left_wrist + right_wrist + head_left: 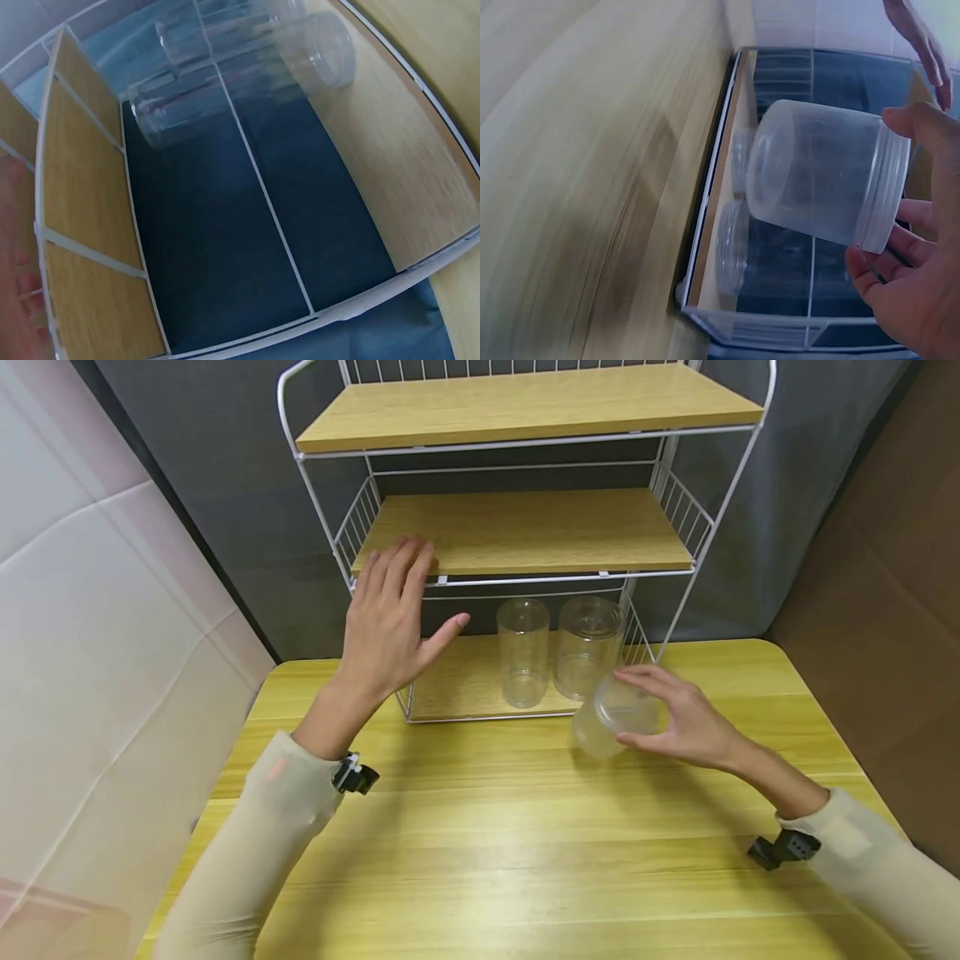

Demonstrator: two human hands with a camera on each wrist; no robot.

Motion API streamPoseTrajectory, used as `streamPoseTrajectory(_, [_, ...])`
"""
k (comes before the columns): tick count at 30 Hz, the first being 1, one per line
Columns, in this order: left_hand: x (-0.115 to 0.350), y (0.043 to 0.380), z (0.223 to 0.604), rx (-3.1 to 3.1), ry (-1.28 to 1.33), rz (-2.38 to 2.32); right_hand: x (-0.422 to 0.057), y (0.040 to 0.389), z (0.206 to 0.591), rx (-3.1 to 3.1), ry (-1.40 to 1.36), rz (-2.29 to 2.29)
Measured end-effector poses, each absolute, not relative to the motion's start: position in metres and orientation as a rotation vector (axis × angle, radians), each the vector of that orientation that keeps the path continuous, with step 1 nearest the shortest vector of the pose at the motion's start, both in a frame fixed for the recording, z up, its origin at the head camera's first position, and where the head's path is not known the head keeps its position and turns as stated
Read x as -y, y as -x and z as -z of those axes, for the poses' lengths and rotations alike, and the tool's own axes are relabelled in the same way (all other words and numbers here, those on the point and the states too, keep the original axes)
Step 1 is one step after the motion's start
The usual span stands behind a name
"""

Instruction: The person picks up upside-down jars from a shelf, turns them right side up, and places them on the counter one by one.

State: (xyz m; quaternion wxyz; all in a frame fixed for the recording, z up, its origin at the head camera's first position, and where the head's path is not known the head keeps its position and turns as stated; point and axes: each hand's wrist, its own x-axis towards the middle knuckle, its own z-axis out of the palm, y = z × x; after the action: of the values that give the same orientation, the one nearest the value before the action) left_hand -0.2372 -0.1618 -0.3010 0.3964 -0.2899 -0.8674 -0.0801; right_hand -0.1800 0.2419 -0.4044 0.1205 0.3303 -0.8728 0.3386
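Note:
My right hand point(684, 720) grips a translucent, frosted plastic jar point(817, 172) around its ridged lid, thumb on one side and fingers on the other. In the head view the jar is tilted, in front of the bottom shelf point(457, 681) near its right end. On that shelf stand a tall clear jar point(523, 652) and a wider clear jar point(588, 652), side by side. My left hand point(386, 622) has straight fingers and a spread thumb; it overlaps the left front edge of the middle shelf point(525, 531) and holds nothing.
The white wire rack has three wooden boards, including a top shelf point(525, 406), with wire side rails point(686, 510). It stands at the back of a yellow wooden table point(480, 843). A brown panel point(877, 568) rises on the right, a white sheet point(112, 610) on the left.

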Motion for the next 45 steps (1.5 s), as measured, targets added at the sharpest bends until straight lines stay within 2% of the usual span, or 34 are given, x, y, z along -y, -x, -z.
streamPoseTrajectory(21, [0.164,0.253,0.305,2.214,0.699,-0.007,-0.282,0.182,0.414,2.583,-1.097,-0.661])
streamPoseTrajectory(45, [0.151,0.260,0.319,2.050,0.641,0.042,-0.327,0.181,0.429,2.631,-1.040,-0.578])
